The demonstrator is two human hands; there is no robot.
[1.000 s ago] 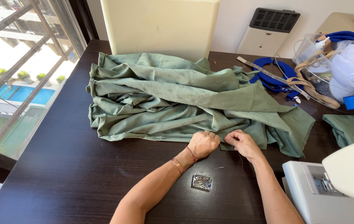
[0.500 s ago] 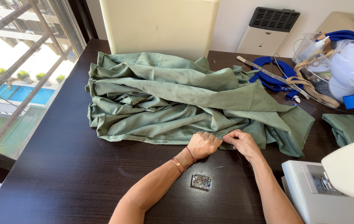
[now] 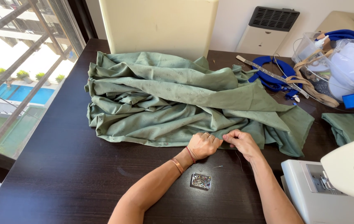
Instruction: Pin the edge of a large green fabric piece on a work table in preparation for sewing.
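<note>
your left hand (image 3: 204, 145) and right hand (image 3: 243, 143) pinched the green fabric (image 3: 173, 103) hem with clenched fingers; the fold could have slipped if you loosened.

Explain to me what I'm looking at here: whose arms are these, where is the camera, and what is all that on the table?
There is no machine at work: the camera sits on a person's head and looks down at their own two bare arms. The left hand and the right hand meet at the near edge of a large rumpled green cloth and pinch it between the fingers. The cloth lies on a dark wooden table. Just before the wrists is a small tin of pins. At the lower right stands a white sewing machine. Farther back lie blue straps and a clear bag.
</note>
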